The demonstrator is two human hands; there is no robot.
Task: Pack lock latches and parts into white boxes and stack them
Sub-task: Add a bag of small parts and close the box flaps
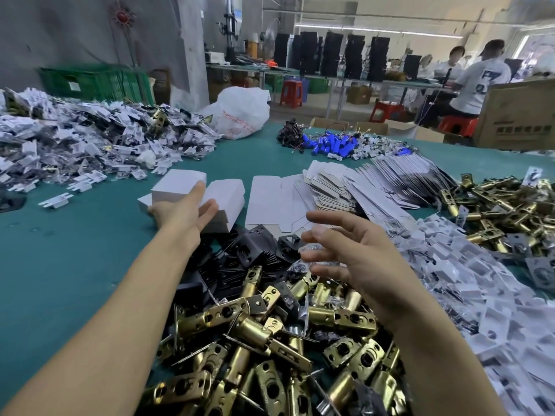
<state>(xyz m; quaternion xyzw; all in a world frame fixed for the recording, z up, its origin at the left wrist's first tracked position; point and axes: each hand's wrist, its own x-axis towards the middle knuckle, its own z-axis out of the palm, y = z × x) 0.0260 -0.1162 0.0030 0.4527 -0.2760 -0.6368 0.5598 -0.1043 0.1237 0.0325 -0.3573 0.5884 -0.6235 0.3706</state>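
My left hand (183, 214) reaches forward and grips a closed white box (177, 183) between thumb and fingers, on top of other white boxes (225, 199). My right hand (351, 253) hovers with fingers spread and relaxed above a heap of brass lock latches (255, 340) and black strike plates (249, 253). A blur of clear plastic shows at its fingertips; I cannot tell whether it touches them. An unfolded white box blank (264, 199) lies flat just beyond the black plates.
Everything lies on a green table (60, 250). A fanned stack of flat blanks (345, 187) and bagged parts (480, 280) lie to the right. More latches (495, 205) are at far right, another bagged pile (75, 139) far left, blue cells (327, 145) behind. Two people (480, 82) sit at the back.
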